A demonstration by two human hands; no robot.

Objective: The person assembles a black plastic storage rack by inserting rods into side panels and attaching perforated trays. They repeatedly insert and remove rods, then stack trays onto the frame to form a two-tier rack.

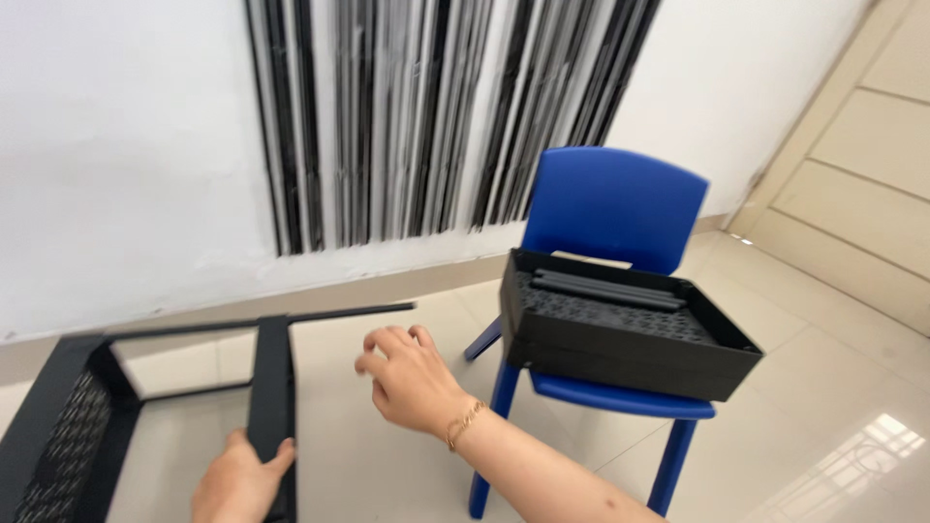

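At the far left, around eight o'clock, a black frame (97, 387) of slim bars with a perforated side panel stands on the pale tile floor (823, 387), its top rail running toward the middle of the view. The left hand (237, 479), at seven o'clock near the bottom edge, is closed around the frame's broad upright bar, thumb on the right face and the other fingers hidden behind it. Just right of that, near six o'clock, the right hand (412, 378) hovers in the air with its fingers loosely curled and holding nothing, touching neither the frame nor anything else; a thin gold bracelet (465, 423) circles its wrist. Farther right, at about four o'clock, a blue plastic chair (615, 203) stands against the white wall (126, 145). A black tray (630, 334) with a perforated bottom rests on the chair's seat, tilted slightly, and several dark bars lie inside it along its far side. The tray is near the right hand but apart from it. Behind, at twelve o'clock, the wall carries a band of black and white vertical stripes (436, 116).
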